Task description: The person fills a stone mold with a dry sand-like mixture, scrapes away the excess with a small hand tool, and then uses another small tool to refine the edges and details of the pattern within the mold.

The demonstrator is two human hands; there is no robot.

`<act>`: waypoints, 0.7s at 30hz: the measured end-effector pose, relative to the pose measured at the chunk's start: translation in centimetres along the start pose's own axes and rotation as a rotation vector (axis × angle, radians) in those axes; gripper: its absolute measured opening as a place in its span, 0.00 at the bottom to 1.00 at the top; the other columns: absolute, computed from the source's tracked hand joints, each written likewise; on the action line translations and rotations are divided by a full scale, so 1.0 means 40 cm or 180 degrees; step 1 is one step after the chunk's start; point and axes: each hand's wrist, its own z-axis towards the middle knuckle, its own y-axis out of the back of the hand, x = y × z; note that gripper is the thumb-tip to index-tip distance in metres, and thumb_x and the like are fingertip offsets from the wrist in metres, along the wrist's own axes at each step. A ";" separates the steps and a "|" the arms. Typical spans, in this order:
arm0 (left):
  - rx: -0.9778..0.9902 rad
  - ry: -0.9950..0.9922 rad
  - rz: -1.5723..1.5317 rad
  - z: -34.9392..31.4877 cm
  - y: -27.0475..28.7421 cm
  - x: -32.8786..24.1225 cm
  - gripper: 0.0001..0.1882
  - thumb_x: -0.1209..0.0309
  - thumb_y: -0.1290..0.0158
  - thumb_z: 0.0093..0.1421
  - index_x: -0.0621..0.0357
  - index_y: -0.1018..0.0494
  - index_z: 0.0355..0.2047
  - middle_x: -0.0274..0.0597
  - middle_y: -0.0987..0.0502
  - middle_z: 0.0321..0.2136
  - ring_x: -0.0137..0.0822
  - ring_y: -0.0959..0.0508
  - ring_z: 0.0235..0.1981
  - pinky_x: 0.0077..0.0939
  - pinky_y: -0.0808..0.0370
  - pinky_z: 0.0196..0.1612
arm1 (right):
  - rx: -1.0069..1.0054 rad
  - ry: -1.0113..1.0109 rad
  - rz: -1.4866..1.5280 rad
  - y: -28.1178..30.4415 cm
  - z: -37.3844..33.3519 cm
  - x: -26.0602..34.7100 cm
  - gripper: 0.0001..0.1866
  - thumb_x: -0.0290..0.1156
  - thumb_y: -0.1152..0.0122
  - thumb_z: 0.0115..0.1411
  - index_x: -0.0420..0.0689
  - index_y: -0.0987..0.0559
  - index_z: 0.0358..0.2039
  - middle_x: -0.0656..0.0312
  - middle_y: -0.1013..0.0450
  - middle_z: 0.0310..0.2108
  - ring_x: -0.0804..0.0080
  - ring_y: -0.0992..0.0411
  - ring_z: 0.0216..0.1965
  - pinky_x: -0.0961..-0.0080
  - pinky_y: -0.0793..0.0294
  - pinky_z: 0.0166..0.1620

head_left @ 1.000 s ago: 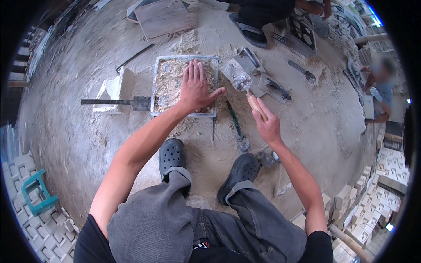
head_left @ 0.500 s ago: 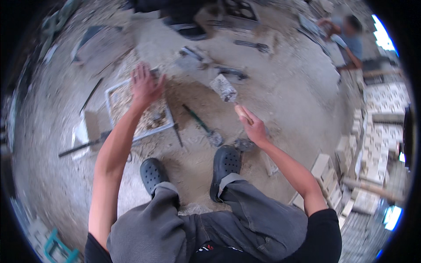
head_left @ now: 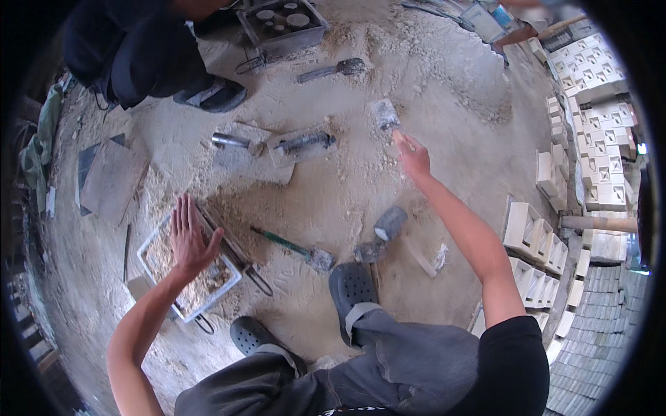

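Note:
My left hand (head_left: pixel 189 243) lies with fingers stretched over the far edge of a rectangular moulding frame (head_left: pixel 232 279), resting on the rim or on what fills it. Crumbly tan sand (head_left: pixel 161 258) fills the frame, and wire loop handles show at its sides. My right hand (head_left: pixel 415 158) reaches far forward, wrapped round the wooden handle of a trowel (head_left: pixel 383 113). Its flat, dirt-caked blade is low over or on the sandy floor; I cannot tell whether it touches. Between my arms lies a green-handled tool (head_left: pixel 284 243) with a caked head.
A grey cylinder (head_left: pixel 390 223) and a dark lump (head_left: pixel 370 251) lie by my right shoe. Ahead are flat boards (head_left: pixel 253 156) with metal tools and a small shovel (head_left: pixel 333 70). Another person crouches beyond, near a second frame (head_left: pixel 291 41). Pale moulded blocks (head_left: pixel 538 239) line the right.
My right hand has carried the trowel farther forward. My left hand remains at the frame. The view has shifted, showing more of the crouching person and the floor ahead.

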 end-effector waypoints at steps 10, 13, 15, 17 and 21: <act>0.0299 0.0122 -0.0085 0.019 0.027 -0.009 0.53 0.40 0.50 0.63 0.70 0.56 0.72 0.67 0.54 0.72 0.62 0.55 0.74 0.57 0.60 0.73 | 0.1022 -0.0550 0.1243 -0.175 0.424 0.378 0.25 0.57 0.28 0.55 0.48 0.17 0.39 0.65 0.30 0.20 0.82 0.39 0.13 0.80 0.45 0.15; 0.0271 0.0109 -0.0165 0.031 0.016 -0.019 0.53 0.39 0.50 0.62 0.69 0.54 0.72 0.67 0.53 0.72 0.63 0.54 0.74 0.58 0.59 0.73 | 0.1026 -0.0895 0.1945 -0.214 0.578 0.346 0.22 0.51 0.25 0.52 0.45 0.20 0.32 0.63 0.29 0.22 0.81 0.40 0.13 0.81 0.45 0.15; 0.0229 0.0103 -0.0226 0.035 0.007 -0.025 0.53 0.39 0.50 0.61 0.68 0.54 0.71 0.67 0.53 0.72 0.63 0.54 0.74 0.58 0.59 0.73 | 0.0740 -0.1122 0.2104 -0.221 0.650 0.333 0.21 0.50 0.25 0.53 0.47 0.20 0.34 0.63 0.28 0.23 0.81 0.39 0.13 0.80 0.44 0.13; 0.0215 0.0122 -0.0179 0.036 0.008 -0.020 0.53 0.38 0.50 0.61 0.67 0.52 0.71 0.67 0.53 0.72 0.64 0.53 0.74 0.59 0.58 0.73 | 0.0509 -0.1252 0.2051 -0.229 0.700 0.327 0.21 0.49 0.24 0.52 0.48 0.20 0.34 0.62 0.27 0.24 0.81 0.39 0.12 0.81 0.43 0.13; 0.0285 0.0221 -0.0115 0.022 0.015 -0.025 0.53 0.37 0.50 0.61 0.68 0.52 0.71 0.67 0.52 0.72 0.64 0.53 0.74 0.59 0.57 0.73 | 0.0064 -0.1234 0.1644 -0.212 0.781 0.316 0.25 0.51 0.22 0.46 0.45 0.19 0.35 0.60 0.26 0.24 0.81 0.39 0.13 0.81 0.42 0.14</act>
